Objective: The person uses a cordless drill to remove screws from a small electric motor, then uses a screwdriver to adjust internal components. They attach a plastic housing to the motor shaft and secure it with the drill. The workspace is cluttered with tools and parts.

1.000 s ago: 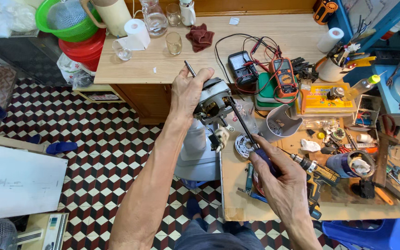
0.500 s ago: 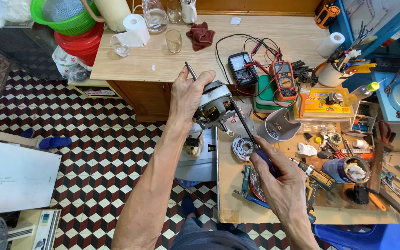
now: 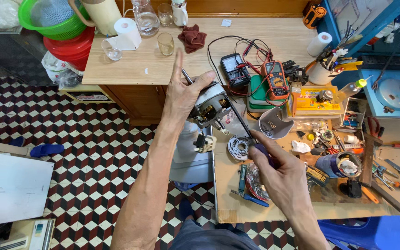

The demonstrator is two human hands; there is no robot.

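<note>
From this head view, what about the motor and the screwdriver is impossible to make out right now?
- Screwdriver tip: head view, lost against the motor housing; which screw it meets is too small to tell.
- Screwdriver handle: mostly wrapped by the right hand.
- Motor's left side: covered by the left hand.
- Grey fan body below the motor: partly behind the left forearm.
- Multimeter screen: too small to read.
</note>
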